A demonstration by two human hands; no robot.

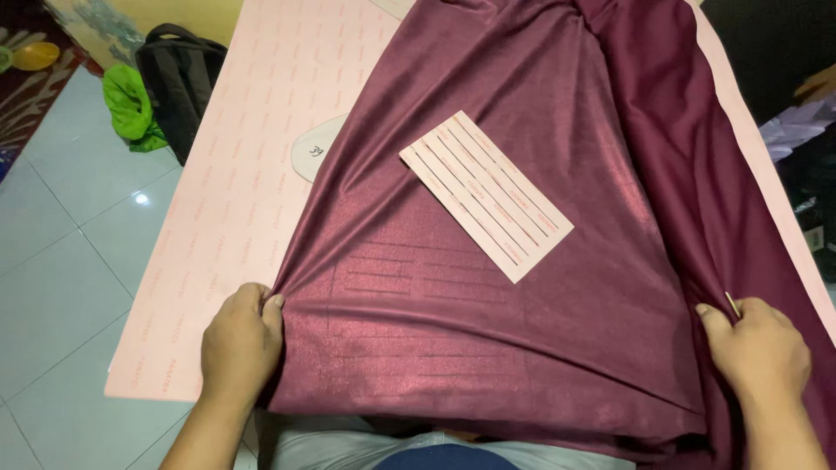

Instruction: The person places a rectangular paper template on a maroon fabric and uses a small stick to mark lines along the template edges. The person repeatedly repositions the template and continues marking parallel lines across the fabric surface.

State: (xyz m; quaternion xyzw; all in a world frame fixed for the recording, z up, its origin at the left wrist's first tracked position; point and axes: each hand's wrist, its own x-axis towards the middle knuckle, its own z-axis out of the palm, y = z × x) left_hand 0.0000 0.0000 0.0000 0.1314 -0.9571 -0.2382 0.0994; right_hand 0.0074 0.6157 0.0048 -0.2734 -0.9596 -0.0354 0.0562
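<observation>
We hold the cloth taut between both hands at the table's near edge.

Nearest us, our left hand has its fingers curled and pressed together, bunching the cloth's left edge; our right hand pinches the right edge along with a thin pale stick. The cloth spans between them, its long axis running away from us up the pink-papered table; both hands are equally near it. It is maroon, smooth, faintly shiny, with chalked lines near us. Farther up, a slotted pink card lies diagonally on it. A white curved template peeks out at the cloth's left edge.
</observation>
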